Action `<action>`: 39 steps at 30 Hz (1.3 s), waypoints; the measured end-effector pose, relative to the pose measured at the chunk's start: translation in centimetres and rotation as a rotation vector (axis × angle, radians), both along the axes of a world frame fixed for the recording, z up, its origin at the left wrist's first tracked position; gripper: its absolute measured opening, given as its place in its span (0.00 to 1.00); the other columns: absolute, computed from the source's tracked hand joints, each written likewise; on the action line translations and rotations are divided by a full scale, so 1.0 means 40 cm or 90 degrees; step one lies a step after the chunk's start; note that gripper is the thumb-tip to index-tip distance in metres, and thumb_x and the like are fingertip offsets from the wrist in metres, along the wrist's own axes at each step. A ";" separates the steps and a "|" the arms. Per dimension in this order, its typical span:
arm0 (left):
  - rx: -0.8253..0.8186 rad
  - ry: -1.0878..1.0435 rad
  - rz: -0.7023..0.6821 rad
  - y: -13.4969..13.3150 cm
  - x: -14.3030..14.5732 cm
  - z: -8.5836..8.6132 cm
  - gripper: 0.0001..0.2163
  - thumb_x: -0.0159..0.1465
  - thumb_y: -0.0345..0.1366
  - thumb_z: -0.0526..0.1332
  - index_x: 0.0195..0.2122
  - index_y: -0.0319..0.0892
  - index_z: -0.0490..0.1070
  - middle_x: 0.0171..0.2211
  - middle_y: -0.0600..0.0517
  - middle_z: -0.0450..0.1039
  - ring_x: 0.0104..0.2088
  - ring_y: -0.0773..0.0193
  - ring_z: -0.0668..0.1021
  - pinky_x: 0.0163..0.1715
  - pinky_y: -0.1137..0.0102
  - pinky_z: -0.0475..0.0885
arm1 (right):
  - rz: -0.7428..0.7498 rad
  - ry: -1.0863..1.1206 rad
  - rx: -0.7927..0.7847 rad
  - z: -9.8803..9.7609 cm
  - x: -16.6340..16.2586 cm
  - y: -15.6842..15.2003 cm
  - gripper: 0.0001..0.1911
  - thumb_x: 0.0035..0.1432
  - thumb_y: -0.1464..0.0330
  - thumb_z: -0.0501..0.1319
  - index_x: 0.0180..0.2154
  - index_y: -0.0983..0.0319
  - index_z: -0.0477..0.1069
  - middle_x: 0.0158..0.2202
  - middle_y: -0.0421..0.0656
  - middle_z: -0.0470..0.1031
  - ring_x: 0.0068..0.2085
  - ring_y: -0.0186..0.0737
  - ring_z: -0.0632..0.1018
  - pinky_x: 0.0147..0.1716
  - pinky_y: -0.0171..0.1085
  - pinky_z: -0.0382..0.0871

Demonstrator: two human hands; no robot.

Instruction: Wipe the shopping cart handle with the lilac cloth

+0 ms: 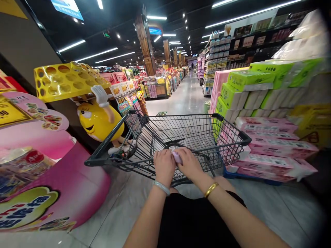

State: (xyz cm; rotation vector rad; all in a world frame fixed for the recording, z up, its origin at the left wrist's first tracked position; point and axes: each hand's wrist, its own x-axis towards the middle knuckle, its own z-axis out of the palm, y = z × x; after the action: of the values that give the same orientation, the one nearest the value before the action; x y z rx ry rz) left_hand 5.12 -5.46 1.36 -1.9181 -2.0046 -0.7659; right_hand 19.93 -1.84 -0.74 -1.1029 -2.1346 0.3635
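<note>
Pinching one small lilac item (177,157) between them, the left hand (164,166) and right hand (188,163) meet at the near side of one shopping cart (244,138); one yellow mascot figure (100,120) is just left of the cart.

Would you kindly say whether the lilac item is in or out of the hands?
In: the lilac item is tucked between the left hand and right hand.
</note>
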 end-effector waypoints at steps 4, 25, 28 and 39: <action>-0.025 -0.007 0.009 0.014 0.007 -0.022 0.19 0.74 0.41 0.48 0.51 0.43 0.76 0.39 0.46 0.82 0.42 0.55 0.79 0.50 0.58 0.62 | -0.107 0.011 -0.045 0.010 0.027 0.010 0.22 0.57 0.73 0.60 0.54 0.58 0.69 0.52 0.48 0.72 0.52 0.49 0.73 0.50 0.48 0.71; -0.027 -0.008 -0.071 0.015 0.068 -0.044 0.17 0.73 0.37 0.49 0.32 0.44 0.75 0.32 0.50 0.78 0.40 0.58 0.76 0.55 0.58 0.60 | -0.088 0.013 -0.040 -0.030 0.114 -0.001 0.23 0.56 0.75 0.59 0.53 0.56 0.69 0.52 0.45 0.72 0.52 0.48 0.73 0.52 0.47 0.71; -0.032 -0.005 -0.094 0.027 0.053 -0.050 0.17 0.73 0.38 0.50 0.30 0.45 0.73 0.30 0.52 0.77 0.38 0.59 0.76 0.48 0.61 0.61 | -0.194 0.013 -0.022 -0.036 0.136 0.003 0.22 0.57 0.73 0.59 0.54 0.58 0.69 0.53 0.49 0.72 0.54 0.51 0.72 0.53 0.49 0.70; -0.024 -0.030 -0.046 0.051 0.031 -0.038 0.17 0.70 0.36 0.51 0.25 0.45 0.72 0.31 0.50 0.78 0.41 0.56 0.76 0.55 0.53 0.57 | -0.228 -0.006 -0.017 -0.048 0.171 0.003 0.23 0.57 0.74 0.60 0.55 0.59 0.69 0.55 0.50 0.71 0.55 0.52 0.71 0.55 0.50 0.68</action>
State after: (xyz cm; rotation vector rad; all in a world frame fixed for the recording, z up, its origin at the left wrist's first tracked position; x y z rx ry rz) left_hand 6.35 -3.41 -0.17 -2.0213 -2.0000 -0.8038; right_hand 26.76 -1.70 -2.66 -1.4721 -1.8937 0.2195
